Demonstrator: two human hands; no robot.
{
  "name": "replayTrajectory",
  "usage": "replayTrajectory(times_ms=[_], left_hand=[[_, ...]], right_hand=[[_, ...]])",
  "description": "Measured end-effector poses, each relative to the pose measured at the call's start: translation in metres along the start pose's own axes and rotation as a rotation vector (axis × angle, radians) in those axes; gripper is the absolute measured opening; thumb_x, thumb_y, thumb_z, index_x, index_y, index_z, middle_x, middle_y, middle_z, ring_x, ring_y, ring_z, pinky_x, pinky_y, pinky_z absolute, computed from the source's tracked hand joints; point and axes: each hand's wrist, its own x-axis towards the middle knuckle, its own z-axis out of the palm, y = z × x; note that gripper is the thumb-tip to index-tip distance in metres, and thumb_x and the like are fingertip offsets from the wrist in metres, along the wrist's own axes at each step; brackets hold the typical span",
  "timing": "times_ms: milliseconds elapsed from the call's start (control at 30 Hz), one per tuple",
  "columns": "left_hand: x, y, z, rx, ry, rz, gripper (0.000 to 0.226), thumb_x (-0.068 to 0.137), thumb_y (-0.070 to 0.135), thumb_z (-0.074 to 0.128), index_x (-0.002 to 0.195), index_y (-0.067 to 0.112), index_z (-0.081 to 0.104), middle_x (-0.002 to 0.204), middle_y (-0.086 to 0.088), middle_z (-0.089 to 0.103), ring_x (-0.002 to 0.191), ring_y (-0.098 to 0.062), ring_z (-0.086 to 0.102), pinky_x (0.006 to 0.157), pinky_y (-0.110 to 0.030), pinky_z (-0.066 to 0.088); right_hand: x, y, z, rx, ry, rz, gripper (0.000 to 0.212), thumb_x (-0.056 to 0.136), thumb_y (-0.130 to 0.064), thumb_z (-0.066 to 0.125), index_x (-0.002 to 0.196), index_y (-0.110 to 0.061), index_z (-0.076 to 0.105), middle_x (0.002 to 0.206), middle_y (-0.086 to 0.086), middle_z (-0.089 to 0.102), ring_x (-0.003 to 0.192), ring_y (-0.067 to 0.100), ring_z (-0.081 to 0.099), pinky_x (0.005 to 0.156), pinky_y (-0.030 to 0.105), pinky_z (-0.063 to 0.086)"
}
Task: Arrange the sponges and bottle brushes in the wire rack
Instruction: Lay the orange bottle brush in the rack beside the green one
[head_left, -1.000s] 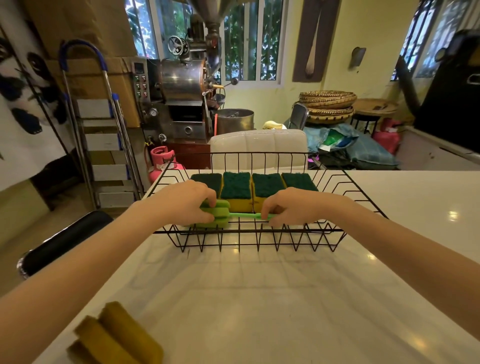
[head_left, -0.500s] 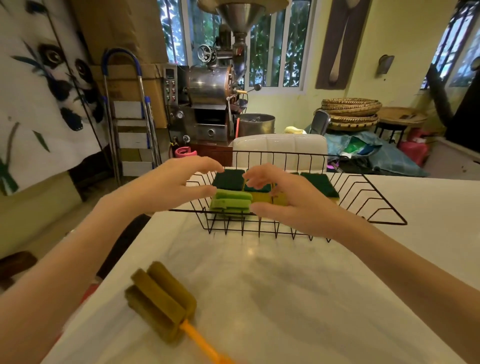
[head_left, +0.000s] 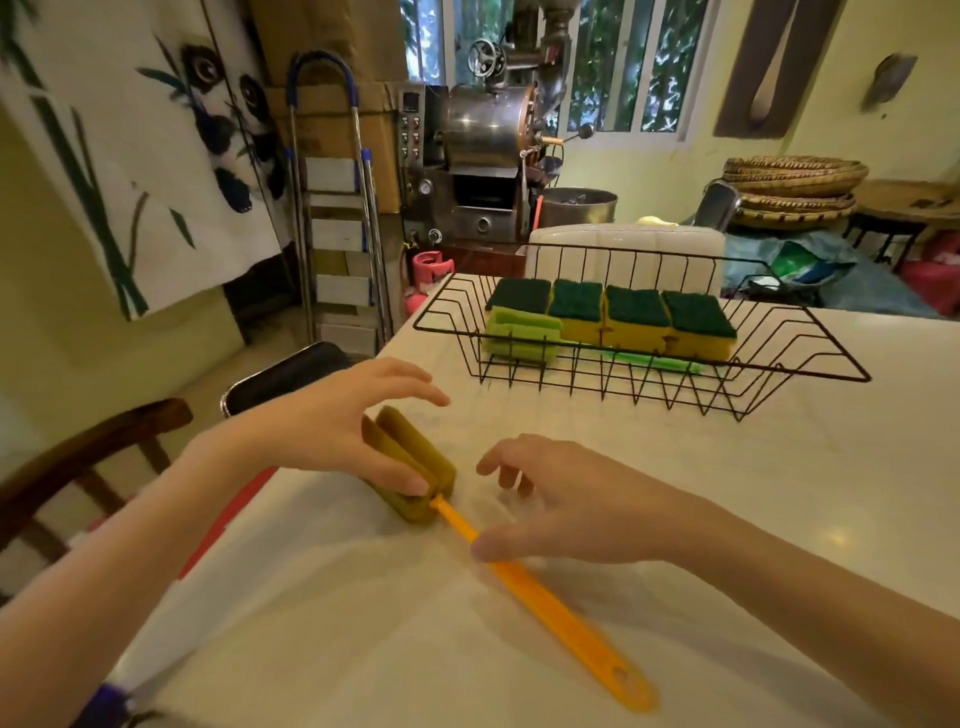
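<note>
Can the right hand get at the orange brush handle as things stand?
Probably yes: the right hand hovers open right over the orange handle, which lies bare on the counter; the left hand is at the sponge head.

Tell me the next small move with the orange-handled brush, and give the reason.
Probably close both hands on the orange-handled brush and lift it. It lies on the white counter, outside the wire rack, where four sponges and the green brush already sit. The left hand rests on its sponge head, and the right hand is spread over the handle, neither yet gripping.
</note>
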Motion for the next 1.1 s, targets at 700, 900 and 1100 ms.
replayTrajectory(times_ms=[700, 900, 1100], left_hand=[[0.034, 0.022, -0.01, 0.031, 0.078, 0.059, 0.055, 0.064, 0.034, 0.078, 0.109, 0.039, 0.047, 0.108, 0.015, 0.05, 0.101, -0.006, 0.047, 0.081, -0.015, 0.041], [0.061, 0.051, -0.035, 0.05, 0.273, 0.232, 0.062, 0.062, 0.032, 0.078, 0.114, 0.036, 0.045, 0.106, 0.016, 0.047, 0.099, -0.006, 0.047, 0.082, -0.016, 0.04], [0.094, 0.067, -0.053, -0.04, 0.449, 0.334, 0.074, 0.059, 0.027, 0.081, 0.121, 0.037, 0.04, 0.115, 0.01, 0.046, 0.106, -0.007, 0.044, 0.083, -0.013, 0.037]], right_hand=[[-0.01, 0.017, -0.04, -0.058, 0.035, 0.013, 0.037, 0.08, -0.031, 0.066, 0.115, -0.027, 0.059, 0.078, -0.013, 0.052, 0.069, 0.007, 0.051, 0.056, 0.016, 0.039], [-0.024, 0.031, -0.078, -0.126, 0.225, 0.005, 0.04, 0.081, -0.032, 0.065, 0.12, -0.029, 0.056, 0.076, -0.018, 0.05, 0.072, 0.005, 0.05, 0.06, 0.016, 0.041], [-0.025, 0.05, -0.099, -0.075, 0.399, 0.029, 0.039, 0.079, -0.028, 0.068, 0.116, -0.028, 0.061, 0.086, -0.007, 0.061, 0.075, 0.008, 0.058, 0.07, 0.023, 0.05]])
